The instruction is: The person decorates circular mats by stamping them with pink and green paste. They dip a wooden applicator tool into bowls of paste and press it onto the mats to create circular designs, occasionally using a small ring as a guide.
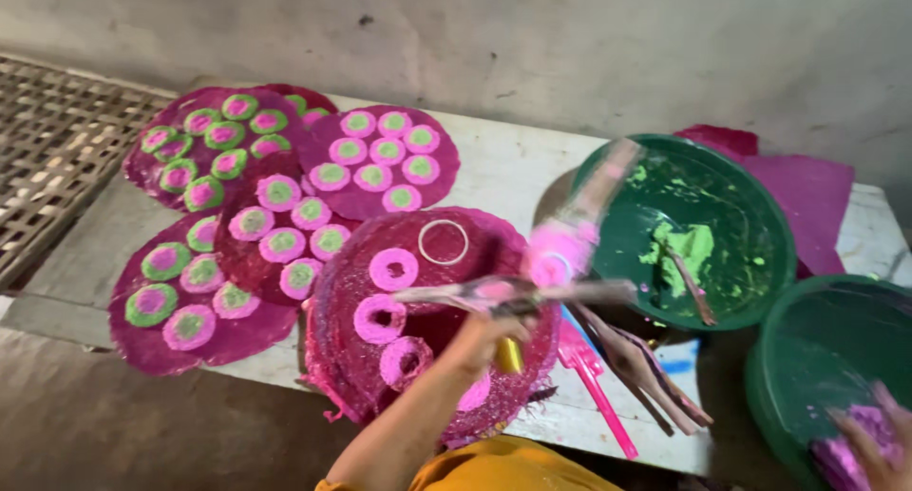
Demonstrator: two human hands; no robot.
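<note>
My left hand (pixel 483 344) is closed on a flat, pink-smeared stick (pixel 532 292) held level over a round magenta mat (pixel 347 358). Three pink dough rings (pixel 392 269) and a thin white ring (pixel 443 241) lie on that mat. A blurred stick with a pink lump (pixel 560 249) rises toward the green basin behind. At the lower right, my right hand (pixel 874 443) grips pink-purple dough (pixel 841 458) inside a green basin (pixel 817 349).
Several magenta mats carry pink-and-green discs (pixel 280 192) on the white board (pixel 503 163). A second green basin (pixel 774 263) holds green paste with a stick in it. Loose sticks (pixel 655 372) and a pink spatula (pixel 598 382) lie between the basins. A woven rack (pixel 47 159) is at left.
</note>
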